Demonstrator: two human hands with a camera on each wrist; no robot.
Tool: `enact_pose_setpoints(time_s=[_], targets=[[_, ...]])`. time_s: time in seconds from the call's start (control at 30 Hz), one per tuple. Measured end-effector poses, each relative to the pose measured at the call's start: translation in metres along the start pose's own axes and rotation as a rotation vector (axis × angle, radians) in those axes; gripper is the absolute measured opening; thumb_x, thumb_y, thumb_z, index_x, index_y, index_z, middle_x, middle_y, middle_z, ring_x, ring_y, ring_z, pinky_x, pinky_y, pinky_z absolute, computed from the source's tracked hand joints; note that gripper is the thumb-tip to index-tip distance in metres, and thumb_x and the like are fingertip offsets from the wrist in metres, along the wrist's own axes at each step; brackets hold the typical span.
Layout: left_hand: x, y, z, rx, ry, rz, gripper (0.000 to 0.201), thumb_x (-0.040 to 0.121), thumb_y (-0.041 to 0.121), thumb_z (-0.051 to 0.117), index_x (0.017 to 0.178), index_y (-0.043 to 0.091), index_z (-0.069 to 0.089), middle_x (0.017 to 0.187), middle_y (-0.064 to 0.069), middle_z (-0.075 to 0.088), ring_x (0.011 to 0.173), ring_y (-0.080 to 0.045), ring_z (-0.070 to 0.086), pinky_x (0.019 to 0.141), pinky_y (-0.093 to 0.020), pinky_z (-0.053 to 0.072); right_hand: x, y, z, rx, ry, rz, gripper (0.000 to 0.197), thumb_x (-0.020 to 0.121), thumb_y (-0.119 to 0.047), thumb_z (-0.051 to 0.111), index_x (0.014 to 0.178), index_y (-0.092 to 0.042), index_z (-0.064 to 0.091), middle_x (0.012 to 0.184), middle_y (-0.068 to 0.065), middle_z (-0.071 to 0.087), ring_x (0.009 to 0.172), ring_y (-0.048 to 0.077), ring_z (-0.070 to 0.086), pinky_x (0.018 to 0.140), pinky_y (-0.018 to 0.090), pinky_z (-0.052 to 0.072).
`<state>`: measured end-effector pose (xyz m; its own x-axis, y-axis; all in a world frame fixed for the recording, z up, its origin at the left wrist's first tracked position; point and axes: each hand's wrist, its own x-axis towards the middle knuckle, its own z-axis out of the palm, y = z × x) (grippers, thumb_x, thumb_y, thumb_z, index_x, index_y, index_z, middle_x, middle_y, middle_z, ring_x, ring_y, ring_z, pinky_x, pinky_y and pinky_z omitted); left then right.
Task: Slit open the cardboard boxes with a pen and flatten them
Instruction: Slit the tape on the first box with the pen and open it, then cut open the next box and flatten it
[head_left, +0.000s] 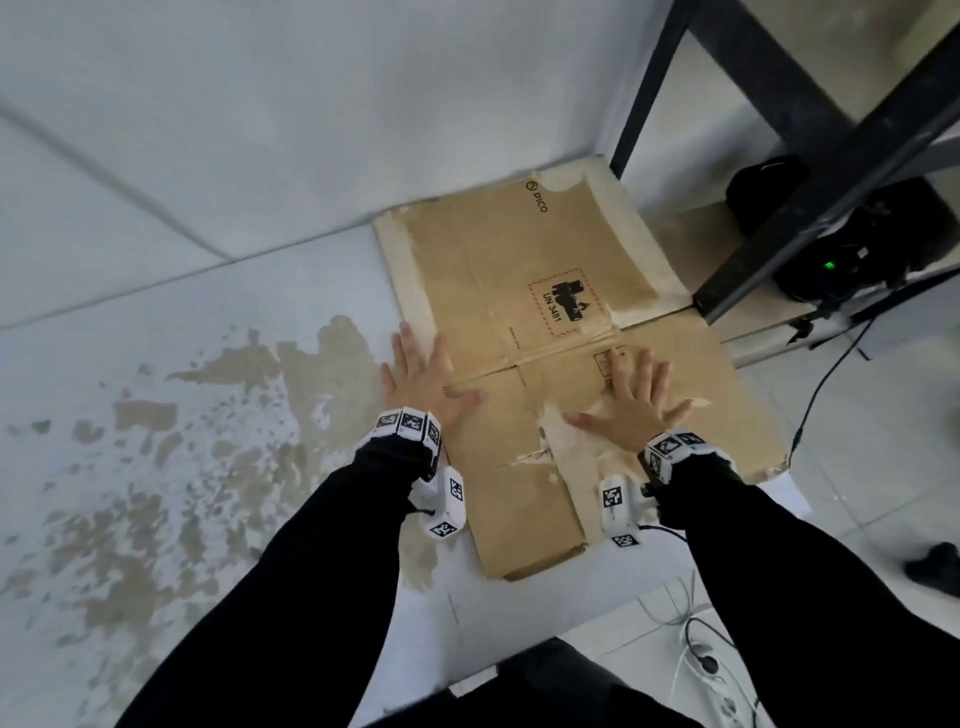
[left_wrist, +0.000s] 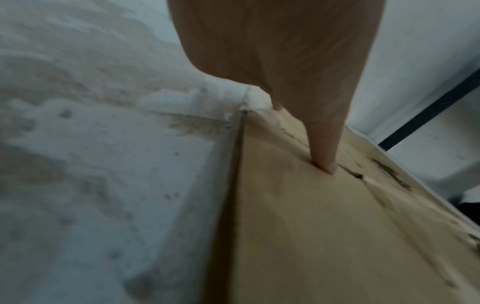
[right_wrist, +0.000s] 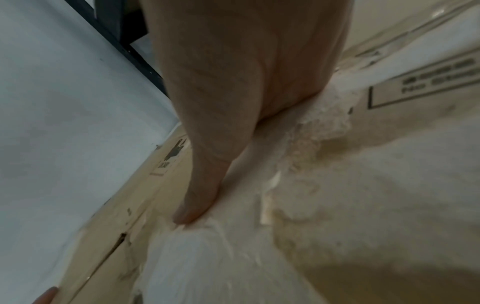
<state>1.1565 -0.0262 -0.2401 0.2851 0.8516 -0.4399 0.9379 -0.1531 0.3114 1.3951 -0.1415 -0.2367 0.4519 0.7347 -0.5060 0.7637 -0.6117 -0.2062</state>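
The cardboard box (head_left: 561, 374) lies flattened on the floor (head_left: 156, 415), at 12 o'clock from the person. The left hand (head_left: 421, 379) and right hand (head_left: 634, 400) press it with straight, spread fingers. No pen shows; pressing seems nearly finished.

The floor (head_left: 156, 415) is pale, with big brown worn patches at the left and middle of the frame. A white wall (head_left: 311, 104) fills the top. At the upper right stands a black rack (head_left: 810, 171), with dark gear (head_left: 831, 265) under it showing a small green light (head_left: 829, 265). A black cable (head_left: 815, 395) runs down from there. White cords (head_left: 696, 660) lie at the lower right.
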Motion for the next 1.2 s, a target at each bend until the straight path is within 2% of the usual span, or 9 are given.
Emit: enact_pose_setpoints(time_s=[0.13,0.27,0.37,0.47,0.6,0.8,0.97,1.1,1.2], targets=[[-0.013,-0.001,0.007,0.034,0.003,0.035,0.091,0.089,0.061,0.044,0.153,0.019,-0.006,0.158,-0.005,-0.02,0.146,-0.022,-0.017,0.116,-0.047,-0.009,0.002,-0.004,0.0,-0.052,-0.041,0.042,0.114,0.068,-0.08,0.051,0.145,-0.037,-0.021,0.153,0.005,-0.03,0.141,0.035,-0.024,0.104,0.07,-0.003],[-0.065,-0.009,0.009,-0.189,0.063,0.027,0.063,0.096,0.039,0.046,0.151,0.022,0.023,0.161,-0.006,0.005,0.148,-0.021,-0.003,0.117,-0.043,-0.005,-0.027,-0.033,0.009,0.074,0.045,-0.014,0.069,0.093,-0.031,0.05,0.15,-0.019,0.015,0.158,0.016,-0.001,0.144,0.037,-0.007,0.114,0.058,0.005],[-0.123,-0.038,0.015,-0.562,0.183,-0.031,0.043,0.098,0.025,0.05,0.14,0.018,0.047,0.152,-0.01,0.034,0.143,-0.022,0.024,0.115,-0.032,0.02,-0.055,-0.066,0.038,0.053,0.106,-0.278,0.05,0.091,-0.03,0.03,0.137,-0.013,0.042,0.152,0.012,0.026,0.145,0.031,0.008,0.118,0.051,0.005],[-0.194,-0.082,0.026,-0.893,0.331,-0.16,0.022,0.097,0.017,0.053,0.115,0.013,0.064,0.109,-0.008,0.068,0.101,-0.015,0.063,0.084,-0.017,0.045,-0.103,-0.122,0.064,0.276,0.043,-0.656,0.046,0.092,-0.032,0.029,0.118,-0.011,0.06,0.129,0.009,0.057,0.126,0.024,0.045,0.108,0.032,0.029],[-0.293,-0.147,0.054,-1.116,0.479,-0.424,0.019,0.096,0.01,0.052,0.082,0.004,0.063,0.068,-0.01,0.066,0.058,-0.011,0.062,0.057,-0.016,0.046,-0.186,-0.194,0.105,0.517,-0.435,-0.852,0.012,0.094,-0.013,0.052,0.098,-0.019,0.062,0.089,-0.001,0.068,0.085,0.011,0.064,0.076,0.017,0.047],[-0.428,-0.241,0.166,-1.326,0.538,-1.044,0.021,0.097,0.016,0.051,0.082,0.007,0.06,0.068,-0.011,0.064,0.056,-0.022,0.058,0.051,-0.026,0.041,-0.286,-0.265,0.197,-0.088,-1.147,-0.982,0.017,0.096,-0.015,0.048,0.109,-0.012,0.058,0.098,0.01,0.065,0.081,0.016,0.062,0.075,0.026,0.047],[-0.511,-0.31,0.253,-1.692,0.365,-1.481,0.014,0.097,0.016,0.05,0.099,0.002,0.054,0.072,-0.011,0.058,0.058,-0.023,0.054,0.054,-0.024,0.035,-0.349,-0.336,0.275,-0.423,-1.159,-0.871,0.021,0.097,-0.02,0.045,0.111,-0.008,0.054,0.086,0.007,0.065,0.068,0.023,0.064,0.055,0.023,0.048],[-0.573,-0.376,0.268,-1.821,0.329,-1.618,0.015,0.098,0.014,0.049,0.105,0.001,0.053,0.071,-0.014,0.057,0.057,-0.023,0.051,0.046,-0.021,0.037,-0.404,-0.4,0.338,-0.498,-1.086,-1.016,0.023,0.095,-0.021,0.05,0.114,-0.012,0.058,0.106,0.011,0.064,0.094,0.023,0.063,0.075,0.026,0.047],[-0.611,-0.433,0.255,-1.756,0.364,-1.623,0.019,0.098,0.012,0.048,0.108,-0.003,0.053,0.074,-0.015,0.058,0.059,-0.024,0.052,0.031,-0.019,0.038,-0.442,-0.44,0.387,-0.547,-1.062,-1.035,0.018,0.094,-0.022,0.051,0.109,-0.016,0.059,0.106,0.009,0.065,0.097,0.022,0.063,0.08,0.028,0.046]])
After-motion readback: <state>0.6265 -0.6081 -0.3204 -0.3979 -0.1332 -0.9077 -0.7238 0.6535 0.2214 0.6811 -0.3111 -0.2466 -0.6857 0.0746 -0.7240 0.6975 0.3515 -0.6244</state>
